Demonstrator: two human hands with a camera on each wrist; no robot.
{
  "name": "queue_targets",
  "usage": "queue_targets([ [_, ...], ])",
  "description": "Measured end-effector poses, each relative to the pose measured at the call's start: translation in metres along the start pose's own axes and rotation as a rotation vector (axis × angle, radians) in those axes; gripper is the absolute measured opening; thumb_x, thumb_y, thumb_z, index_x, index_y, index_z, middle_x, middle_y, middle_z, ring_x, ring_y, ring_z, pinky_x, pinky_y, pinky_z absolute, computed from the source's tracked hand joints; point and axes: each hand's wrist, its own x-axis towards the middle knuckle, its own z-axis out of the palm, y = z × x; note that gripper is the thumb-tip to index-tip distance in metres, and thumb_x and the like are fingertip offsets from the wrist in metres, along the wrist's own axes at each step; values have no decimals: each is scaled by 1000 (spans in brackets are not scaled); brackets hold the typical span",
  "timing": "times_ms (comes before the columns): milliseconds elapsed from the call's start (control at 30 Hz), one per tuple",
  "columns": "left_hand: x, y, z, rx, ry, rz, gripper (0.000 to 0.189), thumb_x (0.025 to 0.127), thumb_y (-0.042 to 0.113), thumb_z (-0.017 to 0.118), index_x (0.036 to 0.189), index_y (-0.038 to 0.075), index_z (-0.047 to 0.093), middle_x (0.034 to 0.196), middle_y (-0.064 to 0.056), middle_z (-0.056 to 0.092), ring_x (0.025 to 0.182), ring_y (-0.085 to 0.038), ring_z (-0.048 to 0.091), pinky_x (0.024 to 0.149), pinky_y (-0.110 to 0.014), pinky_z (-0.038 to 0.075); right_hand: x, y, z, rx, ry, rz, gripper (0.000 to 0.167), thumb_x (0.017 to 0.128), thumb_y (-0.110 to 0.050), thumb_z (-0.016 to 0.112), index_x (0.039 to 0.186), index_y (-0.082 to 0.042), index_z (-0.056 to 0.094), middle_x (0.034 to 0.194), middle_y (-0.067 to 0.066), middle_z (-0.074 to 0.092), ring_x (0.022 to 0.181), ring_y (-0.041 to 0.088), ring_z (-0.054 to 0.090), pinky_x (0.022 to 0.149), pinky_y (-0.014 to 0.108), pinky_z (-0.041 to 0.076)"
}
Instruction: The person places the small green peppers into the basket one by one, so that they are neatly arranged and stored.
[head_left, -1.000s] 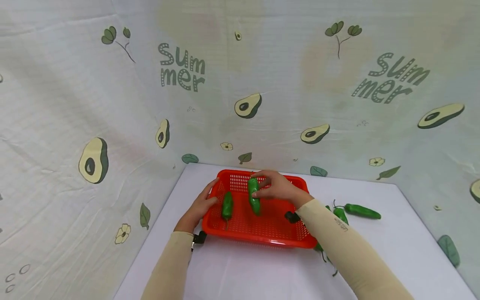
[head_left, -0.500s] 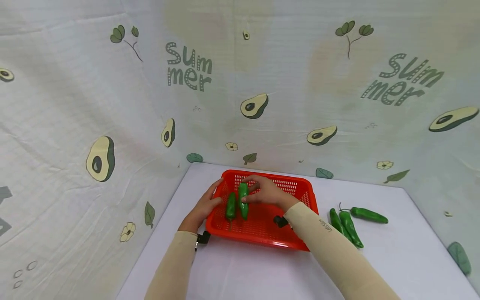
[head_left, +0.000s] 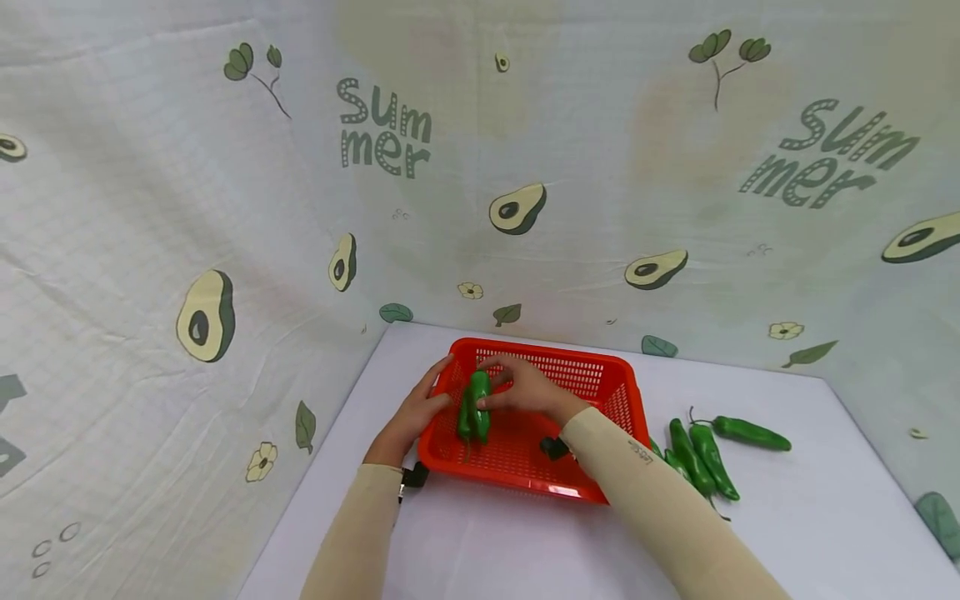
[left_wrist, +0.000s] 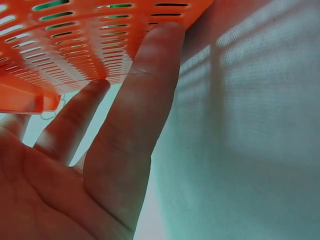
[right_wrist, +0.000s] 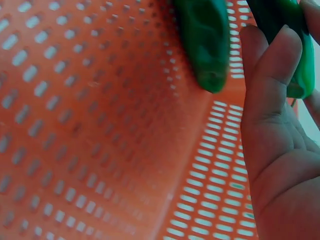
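Observation:
A red perforated plastic basket (head_left: 517,482) stands on the white table. In the head view my left hand (head_left: 411,421) rests against its left side. The left wrist view shows the thumb (left_wrist: 137,110) and fingers extended, touching the slotted outer wall (left_wrist: 65,37). Inside the basket, my right hand (head_left: 521,390) pinches a green chili pepper (head_left: 482,421) between thumb and fingers. Another green chili pepper (head_left: 464,427) lies close beside it on the left, partly covered. In the right wrist view the held pepper (right_wrist: 300,55) is at the upper right, apart from the lying one (right_wrist: 206,47).
Several loose green peppers (head_left: 712,458) lie right of the basket, one of them (head_left: 752,433) sideways farther out. My right forearm overlaps the basket's front right corner. Printed cloth (head_left: 570,217) hangs behind and at both sides of the table.
My right hand has moved left with the pepper, from mid-basket to beside the lying pepper. My left hand keeps its place at the basket's side. The head view has shifted slightly.

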Motion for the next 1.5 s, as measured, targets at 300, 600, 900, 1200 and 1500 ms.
queue_targets([
  [300,2,-1,1,11,1,-5,77,93,16,60,158,52,40,153,-8,53,117,-32,66,87,-46,63,2,14,4,-14,11,33,66,81,-37,93,138,-28,63,120,5,70,106,24,69,85,40,63],
  [600,0,-8,-2,-11,-19,12,76,94,16,63,159,51,40,153,-7,53,121,-33,64,89,-46,62,1,22,7,52,-11,45,63,84,-29,91,139,-21,62,116,12,70,97,27,72,75,41,65],
  [900,-4,-9,-2,-47,-6,0,75,96,20,65,158,54,39,147,-13,57,118,-35,66,87,-47,63,1,22,9,22,-23,44,70,84,-27,91,144,-13,59,118,12,71,98,25,71,74,40,65],
  [1200,-3,-11,-2,-69,-20,20,75,95,19,65,159,50,40,150,-15,56,119,-36,67,88,-49,62,0,26,12,24,-21,67,69,82,-17,92,142,-12,58,113,14,69,93,26,73,72,40,65],
  [1500,-2,-7,0,-67,-22,22,74,97,18,63,158,52,40,154,-12,52,120,-36,66,89,-49,62,-3,29,9,-15,-2,82,67,81,-18,93,138,-14,60,110,11,71,90,24,73,71,39,65],
])
